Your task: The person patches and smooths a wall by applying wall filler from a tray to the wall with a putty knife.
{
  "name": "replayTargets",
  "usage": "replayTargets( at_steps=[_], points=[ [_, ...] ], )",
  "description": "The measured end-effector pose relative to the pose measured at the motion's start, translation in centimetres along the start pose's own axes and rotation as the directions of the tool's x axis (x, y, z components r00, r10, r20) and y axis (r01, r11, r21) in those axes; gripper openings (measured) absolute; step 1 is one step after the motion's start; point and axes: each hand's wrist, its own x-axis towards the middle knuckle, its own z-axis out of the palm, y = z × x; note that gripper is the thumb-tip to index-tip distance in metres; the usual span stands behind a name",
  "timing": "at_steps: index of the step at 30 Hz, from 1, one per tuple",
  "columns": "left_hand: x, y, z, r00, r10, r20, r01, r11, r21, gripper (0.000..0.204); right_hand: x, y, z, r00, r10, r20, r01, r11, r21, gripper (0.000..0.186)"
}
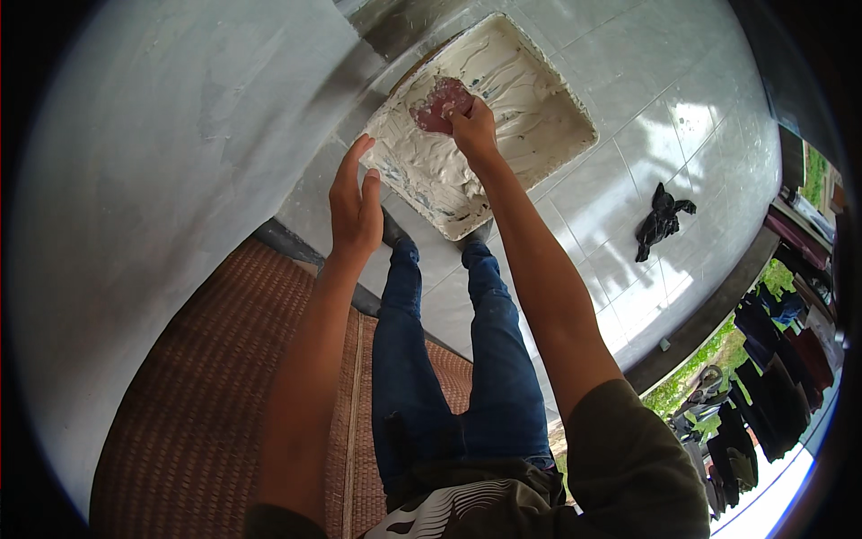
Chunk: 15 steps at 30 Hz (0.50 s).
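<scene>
Left hand (pixel 355 211) is extending its fingers, nothing grasped, at the left corner of the tray (pixel 576 136); contact unclear. Pale paste (pixel 426 169) is coating the tray's inside. Reddish scraper (pixel 437 101) is sitting within the tray's left part, right hand (pixel 474 128) grasping it. Black crumpled item (pixel 664 220) is lying right of the tray.

You have grey floor tiles (pixel 620 166) rt. of ctr., w/ bright light patches (pixel 693 124). Noted on same: crumpled blk. item (pixel 663 220), material unclear. Lower left of your frame: brn. woven mat (pixel 215 377). Lower rt.: dark clothes (pixel 774 404), appear hung; green foliage (pixel 669 395) beside same.
</scene>
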Motion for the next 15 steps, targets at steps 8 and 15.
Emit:
replayTargets(
  at_steps=[8, 15],
  points=[
    [-0.3, 0.4, -0.4, 1.000, 0.007, -0.026, -0.007, 1.000, -0.002, 0.049, -2.6, -1.8, -0.6, 0.995, -0.027, 0.095, 0.028, 1.000, -0.010, 0.027],
    [-0.3, 2.6, -2.3, 0.985, 0.119, -0.127, -0.115, 0.992, 0.043, 0.051, -8.5, -5.9, -3.3, 0.923, 0.007, 0.385, -0.201, 0.861, 0.467, 0.031]
  ],
)
